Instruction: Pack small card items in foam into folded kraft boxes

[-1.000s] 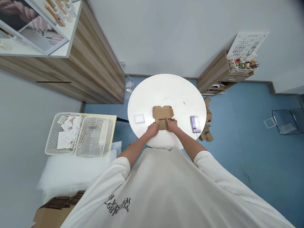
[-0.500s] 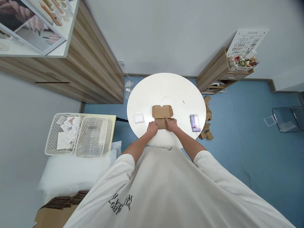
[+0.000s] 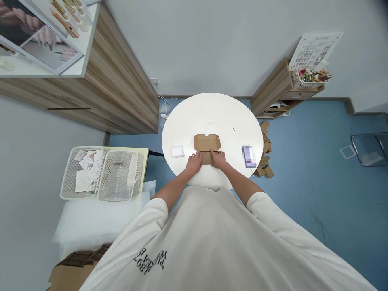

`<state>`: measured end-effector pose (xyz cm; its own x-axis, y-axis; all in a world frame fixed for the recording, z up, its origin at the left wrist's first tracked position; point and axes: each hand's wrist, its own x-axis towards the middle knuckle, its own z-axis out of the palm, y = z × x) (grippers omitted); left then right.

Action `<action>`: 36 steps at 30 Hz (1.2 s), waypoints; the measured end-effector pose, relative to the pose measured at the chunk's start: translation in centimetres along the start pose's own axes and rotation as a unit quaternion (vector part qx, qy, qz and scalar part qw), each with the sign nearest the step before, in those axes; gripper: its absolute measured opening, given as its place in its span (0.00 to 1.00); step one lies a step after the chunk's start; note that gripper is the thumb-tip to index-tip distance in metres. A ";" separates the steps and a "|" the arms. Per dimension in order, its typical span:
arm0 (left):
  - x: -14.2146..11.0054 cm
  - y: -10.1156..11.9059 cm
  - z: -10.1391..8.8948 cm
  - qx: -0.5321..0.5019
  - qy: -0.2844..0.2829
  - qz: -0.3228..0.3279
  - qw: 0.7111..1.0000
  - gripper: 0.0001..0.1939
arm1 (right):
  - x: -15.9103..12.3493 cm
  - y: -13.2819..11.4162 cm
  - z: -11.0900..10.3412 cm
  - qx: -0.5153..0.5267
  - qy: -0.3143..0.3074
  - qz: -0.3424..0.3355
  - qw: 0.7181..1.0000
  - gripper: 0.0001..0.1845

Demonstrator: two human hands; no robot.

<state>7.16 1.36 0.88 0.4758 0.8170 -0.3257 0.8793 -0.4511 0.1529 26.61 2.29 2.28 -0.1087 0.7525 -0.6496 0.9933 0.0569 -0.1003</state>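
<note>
A small brown cardboard box [image 3: 207, 142] lies on the round white table [image 3: 212, 109], its lid folded open toward the far side. My left hand [image 3: 194, 162] grips the box's near left corner, fingers over the edge. On the right side, my right hand [image 3: 218, 159] holds the near part, thumb on top and fingers around the side. Left of the box is a small flat clear-and-white case [image 3: 177, 151]. To the right lies a purple, pixel-blurred object [image 3: 249, 156]. A thin dark item [image 3: 234, 130] rests farther back on the table.
Folded brown boxes [image 3: 267, 171] lie on the floor right of the table. On the left stand a white basket of cards [image 3: 67, 178] and a basket of clear plastic cases [image 3: 138, 171]. A wooden cabinet [image 3: 127, 81] rises at the back left; a metal-framed chair [image 3: 360, 161] is far right.
My left hand has shifted up and slightly inward, its fingers now over the left part of the box. My right hand and the open lid look nearly the same.
</note>
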 end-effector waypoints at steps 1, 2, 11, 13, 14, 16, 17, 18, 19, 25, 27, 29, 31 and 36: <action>0.1 0.0 -0.2 -0.001 -0.005 0.005 1.000 0.40 | 0.0 0.0 0.1 -0.001 0.002 -0.001 1.000 0.56; 0.3 0.1 -0.3 -0.003 -0.012 0.009 1.000 0.41 | 0.1 0.1 0.1 -0.001 0.004 -0.003 1.000 0.56; 1.2 0.4 -0.7 0.003 -0.035 0.002 0.999 0.46 | -2.1 1.5 1.7 0.032 0.100 -0.050 0.993 0.49; 1.3 0.3 -0.7 0.005 -0.035 0.006 0.999 0.45 | -3.4 2.2 2.8 0.060 0.168 -0.038 0.983 0.45; 1.3 0.2 -0.6 0.006 -0.034 0.007 0.999 0.45 | -4.0 2.6 3.4 0.083 0.192 -0.011 0.978 0.44; 1.4 0.2 -0.5 0.007 -0.035 0.005 0.999 0.44 | -5.1 3.4 4.7 0.143 0.201 0.072 0.966 0.45; 1.4 0.2 -0.5 0.007 -0.037 0.004 0.999 0.43 | -5.5 3.8 5.2 0.175 0.186 0.102 0.962 0.45; 1.4 0.2 -0.5 0.006 -0.039 0.004 0.999 0.43 | -5.8 4.1 5.5 0.203 0.167 0.124 0.957 0.46; 1.5 0.3 -0.5 0.004 -0.043 0.004 0.999 0.43 | -6.0 4.3 5.7 0.224 0.150 0.138 0.953 0.47; 1.7 0.3 -0.9 0.002 -0.063 0.000 0.998 0.43 | -4.4 3.7 4.1 0.239 0.119 0.120 0.956 0.48; 1.8 0.4 -1.1 0.007 -0.067 0.001 0.998 0.43 | -3.6 3.3 3.4 0.256 0.112 0.127 0.952 0.46; 1.8 0.4 -1.3 0.007 -0.072 0.003 0.997 0.43 | -3.0 3.2 2.9 0.280 0.113 0.145 0.942 0.42; 1.9 0.4 -1.4 0.005 -0.075 0.005 0.997 0.42 | -2.8 3.4 2.8 0.309 0.118 0.169 0.928 0.37; 1.9 0.4 -1.4 0.008 -0.066 0.003 0.998 0.42 | -3.0 3.5 2.3 0.385 0.130 0.177 0.896 0.27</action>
<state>8.46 3.23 1.58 0.4738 0.7603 -0.4443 0.8751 -0.4629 0.1410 30.33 -1.21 2.14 0.3197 0.7668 -0.5566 0.6316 -0.6103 -0.4781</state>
